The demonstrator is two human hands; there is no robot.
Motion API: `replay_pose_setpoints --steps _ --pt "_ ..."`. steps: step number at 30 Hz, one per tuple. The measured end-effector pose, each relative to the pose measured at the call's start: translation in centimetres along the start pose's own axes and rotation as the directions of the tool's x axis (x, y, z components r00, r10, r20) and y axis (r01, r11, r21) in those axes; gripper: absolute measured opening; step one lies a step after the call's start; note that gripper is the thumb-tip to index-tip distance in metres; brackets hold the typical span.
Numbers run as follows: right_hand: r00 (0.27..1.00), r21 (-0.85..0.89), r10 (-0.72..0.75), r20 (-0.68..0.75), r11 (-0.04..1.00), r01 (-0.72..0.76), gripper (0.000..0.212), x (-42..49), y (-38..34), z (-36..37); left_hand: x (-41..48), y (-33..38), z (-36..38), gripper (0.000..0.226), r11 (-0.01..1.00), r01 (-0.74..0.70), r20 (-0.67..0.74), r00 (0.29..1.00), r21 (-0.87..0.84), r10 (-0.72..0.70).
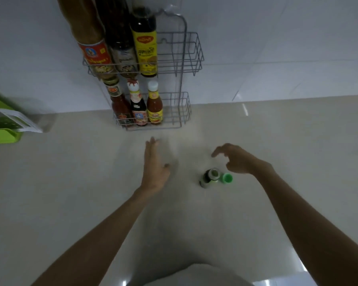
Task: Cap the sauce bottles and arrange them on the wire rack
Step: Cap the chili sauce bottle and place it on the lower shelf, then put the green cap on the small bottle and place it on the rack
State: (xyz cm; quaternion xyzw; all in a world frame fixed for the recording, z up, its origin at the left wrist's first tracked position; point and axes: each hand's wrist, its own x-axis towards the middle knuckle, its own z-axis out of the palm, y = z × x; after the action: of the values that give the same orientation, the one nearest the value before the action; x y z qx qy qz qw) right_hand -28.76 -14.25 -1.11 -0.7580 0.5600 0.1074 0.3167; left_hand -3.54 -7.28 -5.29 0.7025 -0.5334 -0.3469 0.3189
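Green tray (2, 137) far left of wire rack (180, 83), idle. Rack holds six bottles, left side of both tiers; right side free, likely kept for last one. Left hand (155, 168) below rack, flat, fingers spread, holding nothing. Uncapped bottle (210, 177) on counter below-right of rack, green cap (227, 178) touching it. Right hand (239, 159) just above, loosely curled, empty, poised to grab cap.

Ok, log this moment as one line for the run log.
left hand: open, empty | right hand: open, above small bottle | green cap: off, beside bottle | wire rack: six bottles, right side free
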Motion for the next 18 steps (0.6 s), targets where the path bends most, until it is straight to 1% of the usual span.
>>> replay_pose_setpoints --steps 1,2,3,4,6,7,8,9,10,11,12,13,14,15,16,17,18 --pt "0.993 -0.058 0.048 0.109 0.997 -0.042 0.06 -0.8 1.4 1.3 -1.1 0.2 1.4 0.08 0.998 -0.054 0.1 0.994 0.014 0.053" --pt "0.981 -0.091 0.086 0.172 0.993 -0.071 0.061 -1.5 2.4 2.5 -1.9 0.4 2.7 0.083 0.995 -0.091 0.2 0.976 0.028 0.084" --pt "0.977 -0.102 0.107 0.183 0.991 -0.089 0.062 -2.0 3.0 3.7 -2.4 0.4 3.9 0.085 0.993 -0.107 0.299 0.95 0.044 0.089" --pt "0.985 -0.086 0.108 0.135 0.992 -0.097 0.061 -2.4 3.4 4.8 -2.7 0.7 4.8 0.088 0.991 -0.119 0.392 0.916 0.065 0.084" --pt "0.992 -0.012 0.093 -0.082 0.995 -0.094 0.046 -3.1 3.8 6.8 -2.8 1.4 6.5 0.093 0.99 -0.126 0.507 0.859 0.064 0.077" --pt "0.978 0.029 0.102 -0.183 0.995 -0.099 0.038 -3.3 3.9 7.4 -2.8 1.7 7.2 0.09 0.992 -0.122 0.523 0.848 0.032 0.088" --pt "0.956 0.082 0.127 -0.265 0.991 -0.109 0.032 -3.3 3.6 7.8 -2.8 1.9 7.7 0.08 0.993 -0.121 0.513 0.852 0.002 0.103" --pt "0.923 0.176 0.177 -0.343 0.977 -0.122 0.03 -3.4 3.6 7.9 -2.7 2.1 8.4 0.066 0.992 -0.129 0.475 0.872 -0.008 0.118" --pt "0.877 0.316 0.253 -0.409 0.941 -0.124 0.03 -3.5 3.5 7.7 -2.8 2.5 8.7 0.054 0.989 -0.145 0.43 0.894 0.006 0.128" --pt "0.828 0.519 0.355 -0.434 0.85 -0.092 0.03 -3.7 3.2 7.2 -2.9 2.8 8.8 0.047 0.988 -0.152 0.393 0.91 0.011 0.136" --pt "0.796 0.738 0.443 -0.412 0.675 0.006 0.029 -4.0 2.5 6.6 -3.1 3.1 8.8 0.041 0.988 -0.155 0.372 0.918 0.012 0.139" --pt "0.8 0.89 0.482 -0.358 0.434 0.137 0.026 -4.5 1.6 5.8 -3.4 3.3 8.7 0.037 0.989 -0.15 0.366 0.921 0.018 0.133" --pt "0.821 0.941 0.467 -0.329 0.235 0.243 0.024 -4.8 0.9 5.3 -3.7 3.6 8.5 0.033 0.989 -0.146 0.359 0.925 0.034 0.125" --pt "0.837 0.938 0.424 -0.347 0.164 0.305 0.025 -5.2 0.2 4.8 -3.8 3.7 8.3 0.029 0.989 -0.135 0.348 0.931 0.058 0.107" --pt "0.837 0.912 0.367 -0.405 0.227 0.342 0.027 -5.6 -0.6 4.5 -3.9 4.1 8.0 0.026 0.99 -0.121 0.342 0.935 0.069 0.091" --pt "0.831 0.867 0.298 -0.47 0.334 0.37 0.027 -5.9 -1.1 4.4 -4.1 4.5 7.6 0.026 0.993 -0.1 0.337 0.939 0.066 0.072" --pt "0.825 0.819 0.233 -0.515 0.419 0.393 0.024 -6.0 -1.6 4.5 -4.1 4.7 7.1 0.027 0.996 -0.077 0.343 0.938 0.053 0.055"
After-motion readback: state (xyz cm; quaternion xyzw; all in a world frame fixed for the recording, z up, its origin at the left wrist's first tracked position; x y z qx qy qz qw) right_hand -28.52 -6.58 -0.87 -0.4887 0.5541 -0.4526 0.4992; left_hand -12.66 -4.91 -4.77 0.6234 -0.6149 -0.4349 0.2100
